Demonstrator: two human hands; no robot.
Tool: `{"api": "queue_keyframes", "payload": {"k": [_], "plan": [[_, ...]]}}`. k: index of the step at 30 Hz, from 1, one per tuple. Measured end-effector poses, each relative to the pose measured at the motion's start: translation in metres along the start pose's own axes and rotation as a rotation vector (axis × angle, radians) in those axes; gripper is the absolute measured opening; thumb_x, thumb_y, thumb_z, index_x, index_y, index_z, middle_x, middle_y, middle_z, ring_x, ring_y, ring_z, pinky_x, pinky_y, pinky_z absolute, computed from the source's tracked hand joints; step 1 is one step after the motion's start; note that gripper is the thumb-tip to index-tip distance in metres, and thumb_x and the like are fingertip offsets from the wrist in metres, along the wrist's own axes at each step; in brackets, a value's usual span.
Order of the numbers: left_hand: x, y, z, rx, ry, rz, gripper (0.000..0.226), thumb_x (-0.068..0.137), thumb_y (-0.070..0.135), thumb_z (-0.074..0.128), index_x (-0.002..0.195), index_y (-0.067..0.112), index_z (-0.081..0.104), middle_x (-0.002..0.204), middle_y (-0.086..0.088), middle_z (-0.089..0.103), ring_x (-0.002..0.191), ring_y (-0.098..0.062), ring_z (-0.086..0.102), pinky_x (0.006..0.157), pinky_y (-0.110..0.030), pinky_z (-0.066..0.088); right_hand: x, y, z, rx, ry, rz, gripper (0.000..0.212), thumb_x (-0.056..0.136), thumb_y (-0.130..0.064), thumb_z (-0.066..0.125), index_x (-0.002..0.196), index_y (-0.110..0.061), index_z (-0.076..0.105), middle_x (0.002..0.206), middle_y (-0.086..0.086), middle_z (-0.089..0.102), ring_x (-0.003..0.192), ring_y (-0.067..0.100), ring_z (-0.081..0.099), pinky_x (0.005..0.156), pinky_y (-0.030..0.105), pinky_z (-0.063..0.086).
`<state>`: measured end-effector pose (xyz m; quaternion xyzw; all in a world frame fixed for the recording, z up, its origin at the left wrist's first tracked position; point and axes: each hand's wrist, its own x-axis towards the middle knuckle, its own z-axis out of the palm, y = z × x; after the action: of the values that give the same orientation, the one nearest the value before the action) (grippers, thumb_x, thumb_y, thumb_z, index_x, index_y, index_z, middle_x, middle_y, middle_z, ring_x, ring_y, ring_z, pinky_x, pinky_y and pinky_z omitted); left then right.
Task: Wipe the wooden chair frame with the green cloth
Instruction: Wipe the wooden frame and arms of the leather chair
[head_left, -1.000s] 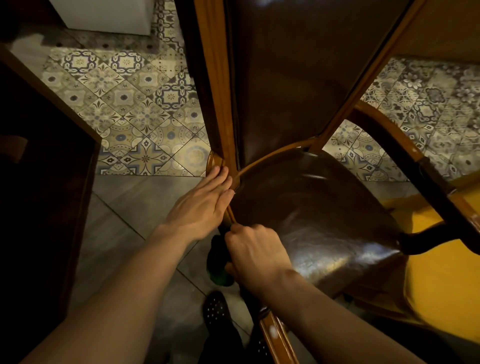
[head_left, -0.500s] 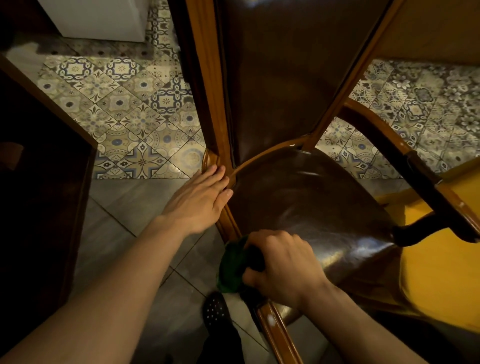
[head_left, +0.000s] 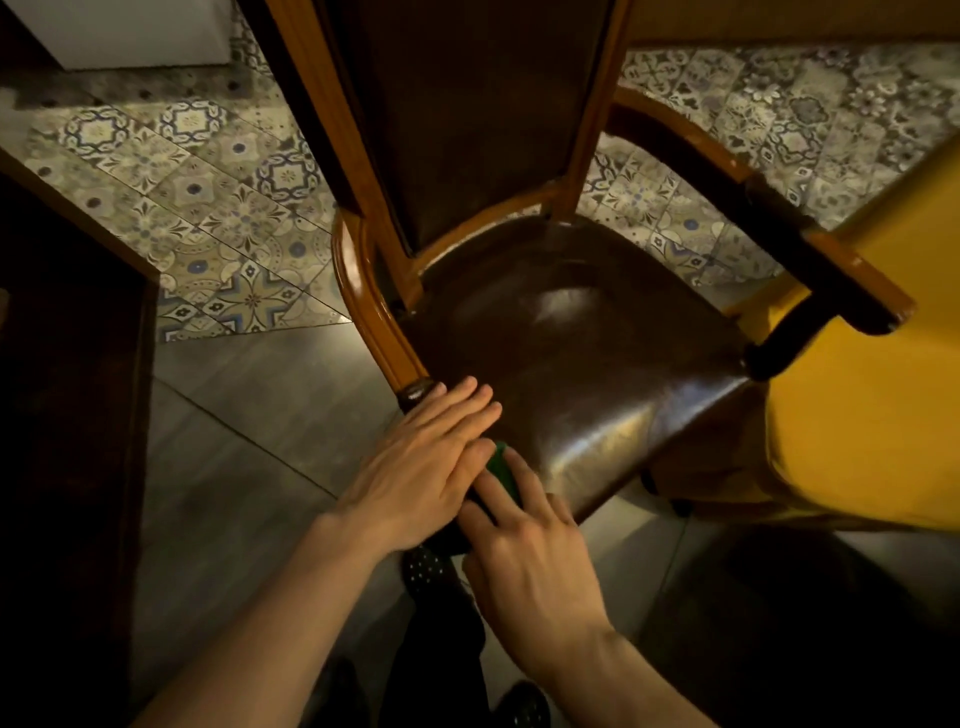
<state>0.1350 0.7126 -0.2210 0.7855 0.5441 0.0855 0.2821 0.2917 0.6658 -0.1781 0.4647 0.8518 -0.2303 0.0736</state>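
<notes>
Head view, one wooden chair frame (head_left: 378, 317) around a dark leather seat (head_left: 571, 338), two hands at its near-left corner, left hand (head_left: 421, 470) flat, fingers spread, right hand (head_left: 524, 545) pressing one green cloth (head_left: 500, 465) against the seat's near edge, patterned floor tiles (head_left: 218, 208) far left.

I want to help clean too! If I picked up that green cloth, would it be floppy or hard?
Probably floppy: the green cloth is squashed small between the left hand and right hand, so only a sliver shows. It likely weighs very little and would droop. Against the glossy wooden chair frame it may slide easily.
</notes>
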Motion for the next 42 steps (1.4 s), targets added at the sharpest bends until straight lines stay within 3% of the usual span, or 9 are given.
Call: {"api": "queue_keyframes", "payload": {"k": [6,12,17,25,30,34,38,40,42], "plan": [[-0.001,0.002,0.004,0.075,-0.006,0.0,0.057,0.105,0.037,0.012,0.151,0.017,0.038,0.16,0.005,0.033,0.151,-0.004,0.008,0.123,-0.034,0.001,-0.009,0.0,0.019,-0.034,0.111,0.027,0.065,0.095,-0.023,0.054,0.154,-0.014,0.028,0.164,0.009,0.025,0.149,0.045,0.019,0.111,0.055,0.039],[0.001,0.006,0.011,0.14,0.019,-0.024,0.051,0.106,0.032,0.019,0.152,0.015,0.037,0.16,0.002,0.034,0.152,-0.008,0.008,0.123,-0.034,-0.002,-0.032,0.002,0.02,-0.139,0.094,0.047,0.056,0.095,-0.022,0.061,0.147,-0.013,0.042,0.157,0.01,0.039,0.137,0.047,0.039,0.1,0.054,0.048],[0.001,0.006,0.019,0.159,0.047,-0.057,0.052,0.106,0.033,0.018,0.153,0.016,0.034,0.161,0.003,0.031,0.152,-0.008,0.005,0.123,-0.034,-0.005,-0.054,0.008,0.024,-0.174,0.117,0.034,0.049,0.088,-0.023,0.069,0.135,-0.013,0.058,0.143,0.009,0.056,0.11,0.04,0.058,0.08,0.048,0.056],[0.004,0.004,0.019,0.142,0.005,-0.076,0.056,0.104,0.038,0.014,0.154,0.018,0.03,0.162,0.004,0.028,0.152,-0.008,0.001,0.123,-0.035,-0.006,-0.09,0.013,0.016,-0.151,-0.043,0.029,0.043,0.095,-0.023,0.058,0.136,-0.016,0.048,0.139,0.008,0.047,0.108,0.037,0.051,0.081,0.047,0.051],[0.005,0.002,0.019,0.124,-0.024,-0.078,0.055,0.105,0.04,0.012,0.154,0.02,0.027,0.163,0.005,0.025,0.151,-0.006,-0.004,0.121,-0.031,-0.011,-0.108,0.022,-0.004,0.003,-0.145,0.116,0.027,0.096,-0.029,0.051,0.123,-0.026,0.053,0.118,-0.002,0.052,0.092,0.022,0.05,0.067,0.034,0.043],[0.009,0.008,0.008,0.063,-0.127,-0.132,0.057,0.104,0.046,0.017,0.155,0.022,0.025,0.165,0.006,0.019,0.151,-0.006,-0.006,0.121,-0.032,-0.012,-0.119,0.049,-0.021,0.225,-0.243,0.274,0.033,0.093,-0.036,0.059,0.126,-0.037,0.052,0.113,-0.01,0.056,0.092,0.01,0.056,0.076,0.025,0.051],[0.0,0.039,-0.008,-0.166,-0.318,-0.178,0.068,0.092,0.071,0.033,0.154,0.046,0.017,0.164,0.017,0.009,0.15,-0.006,-0.002,0.121,-0.042,0.006,-0.118,0.074,-0.049,0.415,-0.21,0.391,0.044,0.086,-0.034,0.065,0.128,-0.041,0.054,0.118,-0.012,0.062,0.105,0.009,0.06,0.088,0.029,0.053],[-0.008,0.066,-0.013,-0.255,-0.394,-0.115,0.079,0.077,0.087,0.042,0.146,0.064,0.012,0.159,0.029,0.012,0.147,-0.002,0.006,0.118,-0.044,0.02,-0.114,0.082,-0.066,0.577,-0.134,0.421,0.038,0.082,-0.028,0.066,0.119,-0.037,0.06,0.099,-0.009,0.071,0.085,0.008,0.069,0.075,0.032,0.06],[-0.011,0.094,-0.021,-0.276,-0.396,-0.005,0.085,0.066,0.092,0.051,0.139,0.073,0.014,0.151,0.041,0.022,0.141,0.005,0.022,0.112,-0.036,0.033,-0.108,0.085,-0.084,0.729,-0.046,0.438,0.03,0.082,-0.021,0.067,0.11,-0.032,0.062,0.085,-0.001,0.075,0.069,0.01,0.073,0.064,0.033,0.062]]}}
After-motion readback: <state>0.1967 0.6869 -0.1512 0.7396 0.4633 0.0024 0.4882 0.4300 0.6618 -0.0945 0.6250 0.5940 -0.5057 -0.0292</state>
